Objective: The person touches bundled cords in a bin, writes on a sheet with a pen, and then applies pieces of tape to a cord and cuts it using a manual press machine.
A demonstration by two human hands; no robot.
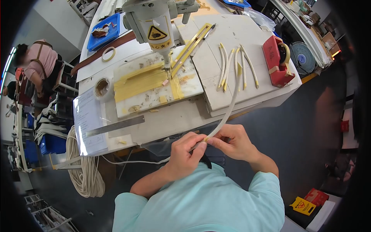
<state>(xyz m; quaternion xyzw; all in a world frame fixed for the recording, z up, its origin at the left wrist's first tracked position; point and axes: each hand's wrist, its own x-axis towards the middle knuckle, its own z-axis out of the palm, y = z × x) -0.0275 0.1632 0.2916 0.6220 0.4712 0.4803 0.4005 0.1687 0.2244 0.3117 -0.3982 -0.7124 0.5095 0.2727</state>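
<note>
My left hand (184,152) is closed on a white cord (230,107), its fingertips pinched together in front of my chest. Close beside it, my right hand (234,142) pinches the same cord, where a bit of yellow tape shows between the two hands. From my right hand the cord's free end curves up over the table edge to a yellow-taped tip. On the other side it trails from my left hand toward a large cord coil (83,166) hanging at the left. Several short cord pieces (227,69) with yellow ends lie on the white board (208,83).
A press machine (150,21) stands over a taped white block (154,102). A red tape dispenser (276,65) sits at the board's right. A steel ruler (116,125), a tape roll (102,89) and a blue tray (104,31) are at the left. A person (40,63) is farther left.
</note>
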